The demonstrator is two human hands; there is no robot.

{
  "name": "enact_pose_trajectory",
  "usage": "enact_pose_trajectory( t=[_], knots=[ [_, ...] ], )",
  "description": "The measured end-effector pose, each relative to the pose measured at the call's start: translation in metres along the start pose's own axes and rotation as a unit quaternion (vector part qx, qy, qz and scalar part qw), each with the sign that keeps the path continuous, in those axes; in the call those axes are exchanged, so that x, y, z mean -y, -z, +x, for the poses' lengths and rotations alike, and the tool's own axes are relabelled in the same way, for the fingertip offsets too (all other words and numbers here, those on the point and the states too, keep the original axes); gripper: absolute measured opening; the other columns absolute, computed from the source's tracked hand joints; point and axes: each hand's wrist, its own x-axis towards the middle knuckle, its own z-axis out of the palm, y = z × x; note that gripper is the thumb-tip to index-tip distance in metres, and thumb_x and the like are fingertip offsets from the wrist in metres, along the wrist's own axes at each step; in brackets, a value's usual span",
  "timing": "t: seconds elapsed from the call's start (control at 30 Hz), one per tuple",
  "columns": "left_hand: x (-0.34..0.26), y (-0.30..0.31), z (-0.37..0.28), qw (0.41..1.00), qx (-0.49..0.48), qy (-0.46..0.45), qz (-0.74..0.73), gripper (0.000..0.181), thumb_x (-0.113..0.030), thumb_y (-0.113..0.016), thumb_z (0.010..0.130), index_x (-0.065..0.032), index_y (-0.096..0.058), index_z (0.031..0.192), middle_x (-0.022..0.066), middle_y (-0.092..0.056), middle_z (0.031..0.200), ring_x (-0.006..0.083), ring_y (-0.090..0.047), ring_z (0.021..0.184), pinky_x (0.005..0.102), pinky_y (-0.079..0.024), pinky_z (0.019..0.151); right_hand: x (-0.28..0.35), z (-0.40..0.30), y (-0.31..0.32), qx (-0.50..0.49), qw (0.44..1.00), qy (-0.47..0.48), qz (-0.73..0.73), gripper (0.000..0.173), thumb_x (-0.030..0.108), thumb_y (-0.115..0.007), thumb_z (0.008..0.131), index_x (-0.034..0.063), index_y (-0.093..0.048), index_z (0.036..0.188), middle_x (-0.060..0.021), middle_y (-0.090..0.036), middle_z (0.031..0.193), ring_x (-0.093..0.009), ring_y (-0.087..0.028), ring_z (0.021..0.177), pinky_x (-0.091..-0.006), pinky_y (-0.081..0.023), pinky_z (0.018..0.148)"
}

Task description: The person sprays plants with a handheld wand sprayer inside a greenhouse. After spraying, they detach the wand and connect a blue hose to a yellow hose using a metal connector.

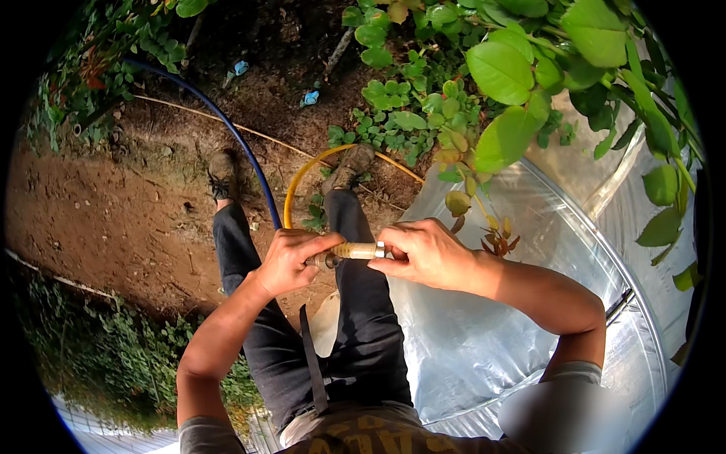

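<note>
My left hand (292, 261) is closed around a brownish branched hose fitting (323, 260) in front of my thighs. A blue hose (244, 139) and a yellow hose (300, 170) run up to that hand from the ground. The pale yellow, ribbed barrel (356, 250) of the fitting points to the right and has a shiny metal ring (380, 249) at its end. The fingertips of my right hand (420, 252) pinch around this ring. How the hoses join the fitting is hidden behind my left fingers.
Leafy plants (502, 74) hang at the upper right, close to my right arm. Clear plastic sheeting (471, 340) over a curved metal tube (601, 235) lies to the right. A thin cord (266, 136) crosses the soil past my shoes. Dense foliage (102, 346) grows at the lower left.
</note>
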Motion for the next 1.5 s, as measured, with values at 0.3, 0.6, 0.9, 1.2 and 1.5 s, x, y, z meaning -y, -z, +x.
enact_pose_trajectory(
  t=[0.3,0.6,0.9,1.2,1.5],
  knots=[
    [0.002,0.002,0.004,0.999,-0.051,-0.003,0.001,0.058,0.005,-0.052,0.053,-0.0056,-0.062,0.109,0.0133,-0.065,0.082,0.0308,-0.064,0.071,0.0359,-0.053,0.068,0.012,0.003,0.004,-0.057,0.927,-0.244,0.28,0.039,0.042,-0.063,0.087,0.0036,-0.061,0.087,-0.0022,-0.055,0.067,-0.013,-0.052,0.054,-0.0263,-0.044,0.049],
    [0.002,0.001,0.004,0.998,-0.05,-0.035,0.012,0.057,0.003,-0.055,0.053,-0.0069,-0.062,0.109,0.0108,-0.061,0.071,0.0299,-0.06,0.062,0.0369,-0.049,0.059,0.029,0.004,-0.001,0.009,0.712,-0.466,0.526,0.04,0.042,-0.066,0.086,0.0053,-0.054,0.077,0.0002,-0.046,0.064,-0.009,-0.043,0.048,-0.0274,-0.037,0.042],
    [0.004,0.008,0.005,0.998,-0.061,-0.007,-0.009,0.058,0.003,-0.055,0.055,-0.0046,-0.061,0.112,0.0146,-0.066,0.084,0.0334,-0.063,0.069,0.0377,-0.051,0.064,0.009,0.032,0.035,-0.02,0.921,0.269,-0.28,0.022,0.016,-0.074,0.073,0.0042,-0.057,0.08,-0.006,-0.052,0.068,-0.023,-0.052,0.053,-0.0332,-0.044,0.049],
    [0.013,-0.03,0.006,0.998,-0.049,-0.041,0.024,0.064,0.0,-0.06,0.062,-0.0096,-0.056,0.125,0.0132,-0.065,0.088,0.0324,-0.063,0.076,0.0405,-0.052,0.068,0.026,-0.01,0.006,-0.065,0.65,-0.512,0.558,0.041,0.043,-0.063,0.088,0.0047,-0.051,0.078,-0.0016,-0.043,0.065,-0.012,-0.036,0.05,-0.0309,-0.037,0.048],
    [-0.006,-0.019,-0.008,0.992,-0.105,-0.059,0.041,0.035,-0.023,-0.064,0.086,-0.0118,-0.06,0.12,0.007,-0.067,0.076,0.0234,-0.066,0.064,0.0367,-0.052,0.059,0.05,-0.006,0.026,-0.011,0.966,0.132,-0.221,0.011,0.019,-0.068,0.081,0.0115,-0.064,0.088,-0.0059,-0.056,0.062,-0.022,-0.053,0.05,-0.0358,-0.041,0.048]
  ],
)
